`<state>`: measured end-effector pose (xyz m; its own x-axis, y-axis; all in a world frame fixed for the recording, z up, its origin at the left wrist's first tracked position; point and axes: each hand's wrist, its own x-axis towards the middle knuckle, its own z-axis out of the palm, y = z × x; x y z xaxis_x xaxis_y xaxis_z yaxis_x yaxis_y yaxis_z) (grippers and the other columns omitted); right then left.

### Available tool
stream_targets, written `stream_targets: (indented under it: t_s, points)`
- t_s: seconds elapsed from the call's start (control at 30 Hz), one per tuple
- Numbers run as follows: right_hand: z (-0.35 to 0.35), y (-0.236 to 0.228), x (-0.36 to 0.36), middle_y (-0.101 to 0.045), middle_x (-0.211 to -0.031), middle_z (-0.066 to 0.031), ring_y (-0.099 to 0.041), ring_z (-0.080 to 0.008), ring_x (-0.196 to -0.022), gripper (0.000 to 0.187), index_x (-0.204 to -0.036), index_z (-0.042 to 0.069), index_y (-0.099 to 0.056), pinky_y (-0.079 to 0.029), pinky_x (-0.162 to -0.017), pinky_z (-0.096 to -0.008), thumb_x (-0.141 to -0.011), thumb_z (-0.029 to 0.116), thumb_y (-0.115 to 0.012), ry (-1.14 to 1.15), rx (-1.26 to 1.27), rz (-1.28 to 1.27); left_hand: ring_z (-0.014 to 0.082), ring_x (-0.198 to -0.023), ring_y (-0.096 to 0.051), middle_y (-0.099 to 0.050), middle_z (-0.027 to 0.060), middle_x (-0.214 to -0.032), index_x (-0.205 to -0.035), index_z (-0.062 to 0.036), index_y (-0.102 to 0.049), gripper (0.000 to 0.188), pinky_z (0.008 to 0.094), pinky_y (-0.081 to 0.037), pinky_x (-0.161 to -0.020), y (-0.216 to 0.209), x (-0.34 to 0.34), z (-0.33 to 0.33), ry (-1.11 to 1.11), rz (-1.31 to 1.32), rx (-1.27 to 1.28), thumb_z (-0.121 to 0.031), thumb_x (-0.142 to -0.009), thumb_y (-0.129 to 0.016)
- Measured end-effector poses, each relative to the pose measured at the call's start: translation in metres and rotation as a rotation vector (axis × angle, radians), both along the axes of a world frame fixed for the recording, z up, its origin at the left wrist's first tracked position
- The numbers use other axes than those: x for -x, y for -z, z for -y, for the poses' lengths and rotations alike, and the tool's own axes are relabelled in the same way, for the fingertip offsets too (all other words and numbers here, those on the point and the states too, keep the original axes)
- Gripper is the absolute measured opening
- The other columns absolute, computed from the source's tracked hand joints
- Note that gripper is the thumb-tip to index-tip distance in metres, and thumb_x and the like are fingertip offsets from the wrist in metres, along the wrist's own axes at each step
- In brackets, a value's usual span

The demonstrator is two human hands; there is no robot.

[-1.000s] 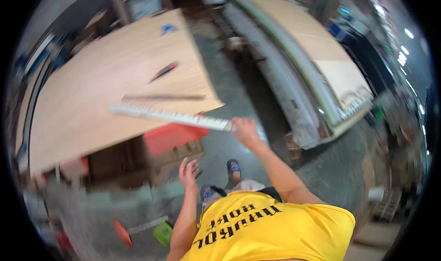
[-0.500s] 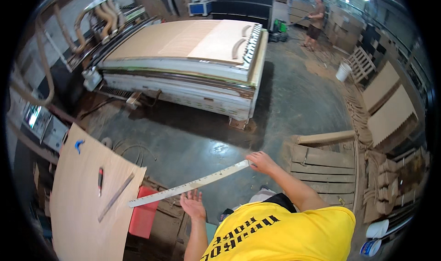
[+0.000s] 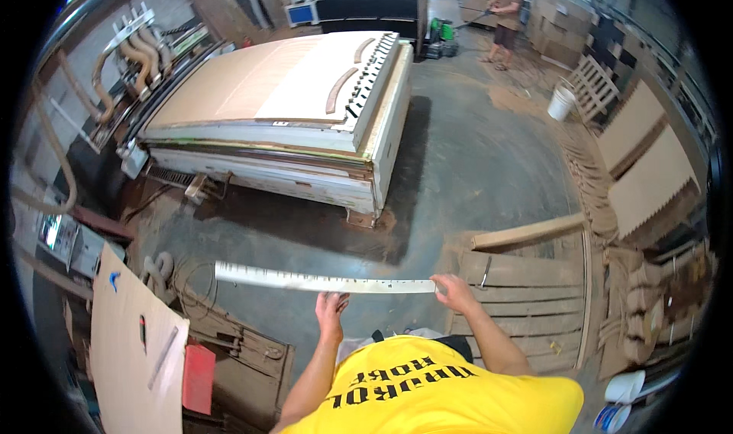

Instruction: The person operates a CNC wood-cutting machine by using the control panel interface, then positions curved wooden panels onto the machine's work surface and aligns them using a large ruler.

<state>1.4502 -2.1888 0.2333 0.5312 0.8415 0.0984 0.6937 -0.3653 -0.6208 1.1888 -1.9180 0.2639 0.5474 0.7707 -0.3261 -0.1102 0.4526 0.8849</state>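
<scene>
A long, pale ruler (image 3: 267, 276) with dark marks along it stretches level in front of me above the floor. My right hand (image 3: 454, 293) is closed on its right end, thumb and fingers pinching it. Near the middle, my left hand (image 3: 330, 312) meets the ruler's lower edge with bent fingers, some of them hidden. The ruler's left end juts out free. To the left, a light wooden board (image 3: 126, 365) carries a red and black knife-like tool (image 3: 143, 333), a grey metal strip (image 3: 163, 358) and a small blue piece (image 3: 114, 281).
Ahead stands a large machine bed (image 3: 259, 167) stacked with wooden sheets and two curved pieces. A slatted pallet (image 3: 527, 285) lies at the right, beyond it a white bucket (image 3: 561, 104). A red block (image 3: 198, 380) adjoins the board. At the far right, a person (image 3: 504, 18) stands.
The ruler has swung from slanting over the board's edge to level, away from the board. My left hand's spread fingers have bent at its edge. My view has turned slightly right.
</scene>
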Motion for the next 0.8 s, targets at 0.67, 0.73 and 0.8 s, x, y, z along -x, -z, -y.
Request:
stream_targets:
  t_s: [0.67,0.73,0.8]
  points:
    - [-0.169,-0.051,-0.261,-0.073,-0.119,-0.0145,-0.068,-0.0183,-0.105,0.06,-0.137,0.005,-0.062,-0.052,-0.092,-0.0325,-0.083,0.019,-0.084,0.173,0.008,-0.635,0.0144,-0.096,-0.066,-0.071,0.008,-0.103,-0.133,0.0046,-0.051,0.043,0.0279,-0.051,-0.087,0.02,-0.42,-0.163,0.222,0.027,-0.095,0.005,-0.091,-0.056]
    - [-0.202,-0.059,-0.298,-0.073,-0.117,-0.0101,-0.065,-0.0155,-0.099,0.059,-0.141,0.006,-0.06,-0.052,-0.088,-0.0309,-0.087,0.016,-0.08,0.132,-0.022,-0.596,0.0134,-0.092,-0.065,-0.071,0.0068,-0.103,-0.135,0.0063,-0.05,0.045,0.0264,-0.051,-0.081,-0.002,-0.457,-0.195,0.181,0.068,-0.111,0.006,-0.09,-0.054]
    - [-0.24,-0.07,-0.338,-0.072,-0.113,-0.0077,-0.064,-0.014,-0.094,0.056,-0.141,0.006,-0.059,-0.052,-0.085,-0.0299,-0.089,0.015,-0.077,0.097,0.018,-0.668,0.0113,-0.084,-0.063,-0.07,0.0059,-0.1,-0.138,0.0067,-0.049,0.049,0.0244,-0.048,-0.07,0.003,-0.494,-0.229,0.044,0.126,-0.136,0.007,-0.089,-0.053]
